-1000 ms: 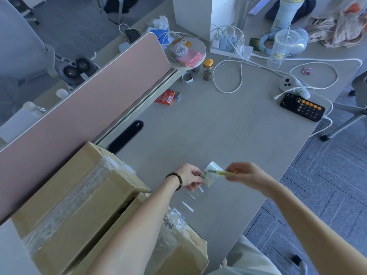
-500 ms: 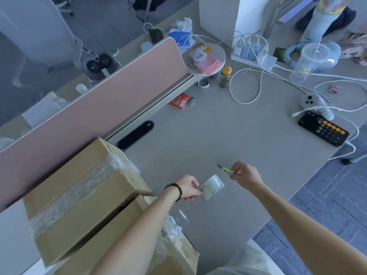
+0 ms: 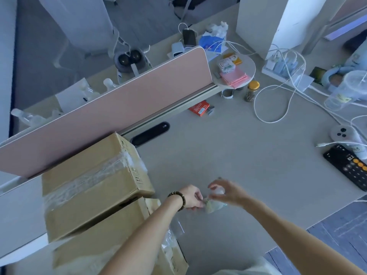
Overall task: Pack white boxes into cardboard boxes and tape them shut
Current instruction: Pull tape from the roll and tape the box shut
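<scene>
Two cardboard boxes sealed with clear tape are stacked at the desk's left, the upper box resting on the lower box. My left hand, with a bead bracelet on the wrist, pinches a roll of clear tape just above the desk. My right hand arches over the roll from the right with curved fingers. It is motion-blurred, and the small yellow cutter it held earlier cannot be made out. No white boxes are visible.
A pink divider panel runs along the left behind the boxes. A phone, white cables, a plastic cup, a small jar and a red packet lie on the grey desk.
My right hand has moved in from the right onto the tape roll, and the cutter is no longer visible. The view has shifted, so the boxes and hands sit lower in frame.
</scene>
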Motion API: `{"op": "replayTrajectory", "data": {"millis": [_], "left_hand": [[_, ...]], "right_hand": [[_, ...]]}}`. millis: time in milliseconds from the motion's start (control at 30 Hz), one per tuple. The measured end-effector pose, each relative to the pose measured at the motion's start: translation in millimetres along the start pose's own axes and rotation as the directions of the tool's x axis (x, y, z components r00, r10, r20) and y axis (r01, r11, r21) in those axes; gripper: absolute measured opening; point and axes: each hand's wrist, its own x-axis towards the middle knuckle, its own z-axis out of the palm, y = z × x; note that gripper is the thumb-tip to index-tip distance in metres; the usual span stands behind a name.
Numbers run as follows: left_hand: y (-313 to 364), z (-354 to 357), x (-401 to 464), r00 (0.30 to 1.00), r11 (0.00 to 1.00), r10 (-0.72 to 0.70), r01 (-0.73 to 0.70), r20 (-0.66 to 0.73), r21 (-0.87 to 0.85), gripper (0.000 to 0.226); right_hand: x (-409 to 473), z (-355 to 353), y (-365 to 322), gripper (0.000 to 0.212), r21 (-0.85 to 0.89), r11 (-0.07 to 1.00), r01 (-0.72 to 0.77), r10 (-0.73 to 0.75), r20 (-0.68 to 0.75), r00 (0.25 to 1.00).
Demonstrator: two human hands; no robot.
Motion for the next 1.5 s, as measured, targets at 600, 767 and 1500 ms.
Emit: {"op": "replayTrajectory", "data": {"millis": [600,767,1500], "left_hand": [[56.9,-102.9,-39.8,0.921,0.997,0.040,-0.010,-0.387,0.080,0.009],[92.1,-147.8,-52.1,0.866,0.990,0.128,-0.083,-0.483,0.114,0.004],[209.3,-279.9,-43.7,0.451,0.908,0.388,-0.041,-0.804,0.416,0.024]], "right_hand": [[24.1,-56.2,-41.4,0.027,0.011,0.999,-0.047,0.048,-0.097,0.994],[37.6,-83.8,-64.8,0.025,0.114,0.993,0.022,0.003,-0.219,0.976],[124.5,-177.3,-124.9,0.048,0.406,0.881,0.243,-0.007,-0.503,0.864]]}}
